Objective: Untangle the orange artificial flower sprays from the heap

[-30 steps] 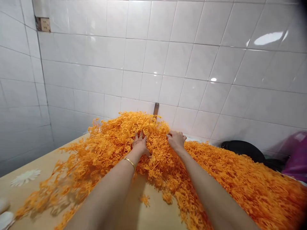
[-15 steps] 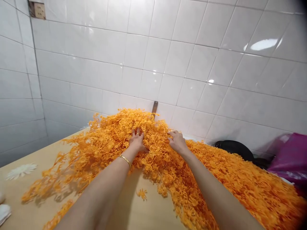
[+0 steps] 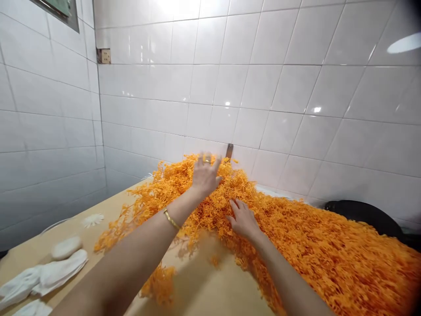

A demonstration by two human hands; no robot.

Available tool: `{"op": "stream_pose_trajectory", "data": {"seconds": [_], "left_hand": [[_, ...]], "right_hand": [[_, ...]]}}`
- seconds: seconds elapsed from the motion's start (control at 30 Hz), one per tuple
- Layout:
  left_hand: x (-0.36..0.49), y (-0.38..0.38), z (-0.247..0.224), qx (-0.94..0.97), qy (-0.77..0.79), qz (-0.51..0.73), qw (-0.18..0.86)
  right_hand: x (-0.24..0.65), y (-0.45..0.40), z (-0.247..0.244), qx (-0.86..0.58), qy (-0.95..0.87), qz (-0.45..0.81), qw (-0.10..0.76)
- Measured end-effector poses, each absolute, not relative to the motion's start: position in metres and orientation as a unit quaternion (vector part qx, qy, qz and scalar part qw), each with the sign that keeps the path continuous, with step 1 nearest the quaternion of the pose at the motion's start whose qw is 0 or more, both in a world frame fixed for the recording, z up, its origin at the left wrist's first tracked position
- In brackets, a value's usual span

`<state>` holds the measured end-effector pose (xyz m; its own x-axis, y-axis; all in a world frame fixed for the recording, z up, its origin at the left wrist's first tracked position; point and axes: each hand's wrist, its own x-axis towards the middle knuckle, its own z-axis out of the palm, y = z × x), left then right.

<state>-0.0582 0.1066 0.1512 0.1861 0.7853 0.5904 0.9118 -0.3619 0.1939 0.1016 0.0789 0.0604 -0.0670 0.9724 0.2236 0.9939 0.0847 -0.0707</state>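
Note:
A large heap of orange artificial flower sprigs (image 3: 177,184) covers much of the table in the head view. My left hand (image 3: 206,175), with a ring and a gold bracelet at the wrist, is over the top of the heap. Its fingers are spread and slightly blurred, with nothing visible in them. Lower and to the right, my right hand (image 3: 242,217) rests against the sprigs, fingers apart and thumb out; the fingertips meet the orange pieces. A loose orange clump (image 3: 161,283) lies below my left forearm.
White cloth gloves (image 3: 61,272) and a pale rounded object (image 3: 66,248) lie at the left of the table (image 3: 197,289). Behind them is a white flower-shaped piece (image 3: 93,220). A dark round object (image 3: 365,215) stands at the back right, against the tiled wall (image 3: 158,114).
My left hand has risen out of the sprigs to the top of the heap. My right hand has come down its front. The view has swung left, bringing the gloves further in.

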Motion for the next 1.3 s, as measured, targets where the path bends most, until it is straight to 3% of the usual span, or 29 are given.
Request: {"op": "stream_pose_trajectory", "data": {"seconds": [0.17, 0.4, 0.57, 0.73, 0.83, 0.97, 1.17, 1.23, 1.3], "left_hand": [[-0.072, 0.129, 0.143, -0.722, -0.635, -0.27, 0.056], [-0.041, 0.099, 0.149, -0.74, -0.527, -0.382, 0.168], [-0.028, 0.087, 0.095, -0.825, -0.491, -0.243, 0.139], [-0.022, 0.086, 0.052, -0.85, -0.467, -0.205, 0.134], [-0.02, 0.087, 0.043, -0.858, -0.454, -0.2, 0.133], [-0.035, 0.081, 0.045, -0.865, -0.432, -0.222, 0.123], [-0.07, 0.074, 0.078, -0.746, -0.467, -0.47, 0.063], [-0.073, 0.085, 0.082, -0.711, -0.517, -0.472, 0.067], [-0.071, 0.101, 0.077, -0.722, -0.567, -0.392, 0.055]], "right_hand": [[0.102, 0.079, 0.057, -0.675, -0.727, -0.009, 0.126], [0.113, 0.096, 0.049, -0.654, -0.726, 0.024, 0.211], [0.125, 0.081, 0.082, -0.645, -0.701, -0.011, 0.304], [0.09, 0.071, 0.118, -0.539, -0.696, -0.11, 0.461], [0.057, 0.079, 0.119, -0.524, -0.737, -0.109, 0.413], [0.046, 0.092, 0.105, -0.609, -0.72, -0.142, 0.302], [0.087, 0.093, 0.117, -0.644, -0.681, -0.167, 0.305], [0.097, 0.088, 0.13, -0.642, -0.68, -0.18, 0.306], [0.101, 0.078, 0.139, -0.629, -0.684, -0.208, 0.307]]}}
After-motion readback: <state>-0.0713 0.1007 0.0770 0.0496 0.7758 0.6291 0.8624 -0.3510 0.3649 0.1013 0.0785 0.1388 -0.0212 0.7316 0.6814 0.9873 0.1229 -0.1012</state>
